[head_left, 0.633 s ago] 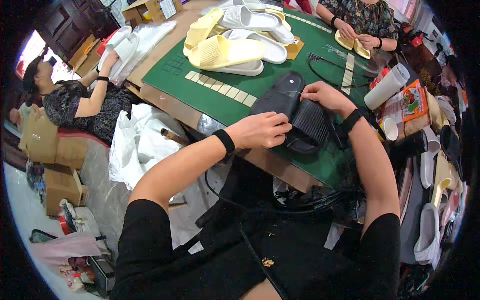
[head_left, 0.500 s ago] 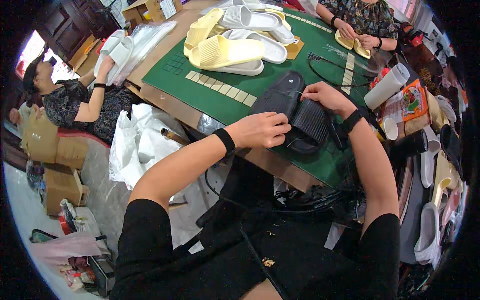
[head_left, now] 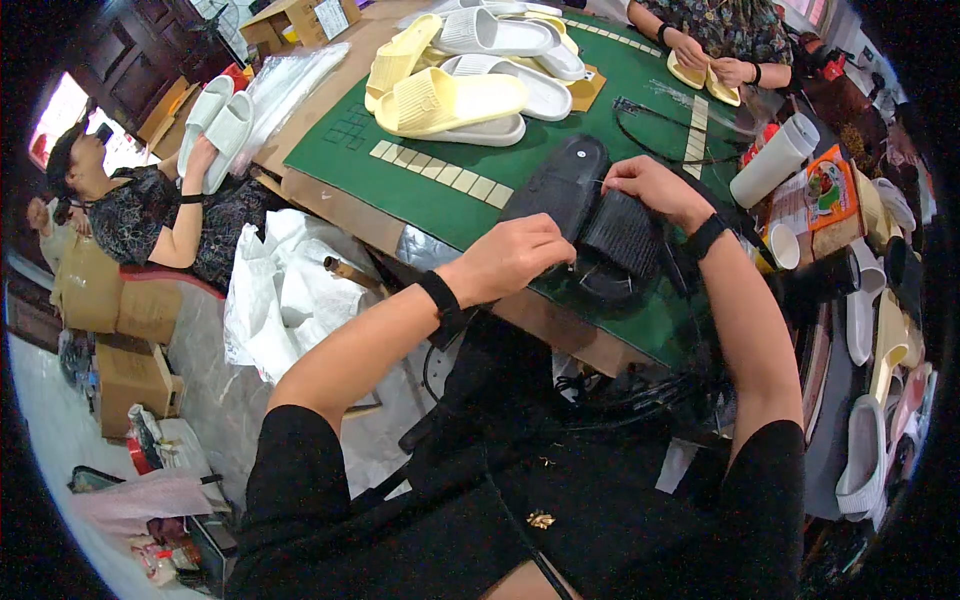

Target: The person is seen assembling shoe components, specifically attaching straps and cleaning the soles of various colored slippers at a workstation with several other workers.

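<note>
A pair of black slide sandals (head_left: 624, 236) lies side by side near the front edge of the green table mat (head_left: 345, 185). My left hand (head_left: 508, 258) is closed in a pinch at the near left side of the pair, just above the mat; a small pale bit shows at its fingertips, too small to name. At the right sandal's far end, my right hand (head_left: 660, 192) pinches a thin pale strand. Another piece of strand shows near the right sandal's near end. How the strand runs between the sandals is hidden.
Yellow and grey slides (head_left: 455, 100) are piled at the back. On the right stand a white roll (head_left: 775, 160), a paper cup (head_left: 783, 246) and more slides. A co-worker at left holds pale slides (head_left: 216, 130); another opposite handles yellow slides (head_left: 690, 78). White sacking (head_left: 290, 290) lies at left.
My left hand has drawn slightly left and its fingers have closed into a narrower pinch. My right hand stays about where it was. The co-worker at left has turned the pale slides.
</note>
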Demonstrator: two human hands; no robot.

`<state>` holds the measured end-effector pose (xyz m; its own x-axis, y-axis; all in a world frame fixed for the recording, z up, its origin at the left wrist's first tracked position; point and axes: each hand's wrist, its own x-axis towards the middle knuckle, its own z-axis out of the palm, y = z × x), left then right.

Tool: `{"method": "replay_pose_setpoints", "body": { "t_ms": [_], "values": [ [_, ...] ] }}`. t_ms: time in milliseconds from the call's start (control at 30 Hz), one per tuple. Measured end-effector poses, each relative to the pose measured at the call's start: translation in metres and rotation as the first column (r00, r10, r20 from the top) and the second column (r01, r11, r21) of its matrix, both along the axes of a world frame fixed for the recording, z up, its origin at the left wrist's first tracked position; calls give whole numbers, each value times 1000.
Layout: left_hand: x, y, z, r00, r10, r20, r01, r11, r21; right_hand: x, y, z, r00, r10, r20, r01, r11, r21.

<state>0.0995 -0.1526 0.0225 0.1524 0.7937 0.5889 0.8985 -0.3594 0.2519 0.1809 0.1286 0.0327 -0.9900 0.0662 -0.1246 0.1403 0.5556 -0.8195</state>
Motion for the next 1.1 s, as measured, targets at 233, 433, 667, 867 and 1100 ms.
{"method": "replay_pose_setpoints", "body": {
  "t_ms": [233, 433, 667, 867, 1100],
  "values": [
    [29, 0, -5, 990, 138, 37, -137, 990, -9, 1, 0, 2, 1000, -2, -14, 3, 996, 84],
    [42, 7, -11, 962, 259, 85, -250, 963, -96, 3, -1, 2, 999, -1, -36, 4, 997, 83],
    [45, 7, -9, 948, 293, 124, -280, 954, -110, 13, -10, 1, 997, -74, 23, 75, 997, -35],
    [46, 1, -14, 934, 300, 192, -268, 947, -176, 14, -15, -10, 987, -146, 62, 156, 961, -227],
    [47, 26, -7, 946, 313, 89, -290, 935, -206, 10, 6, -6, 986, -146, 84, 163, 951, -263]
  ]
}}
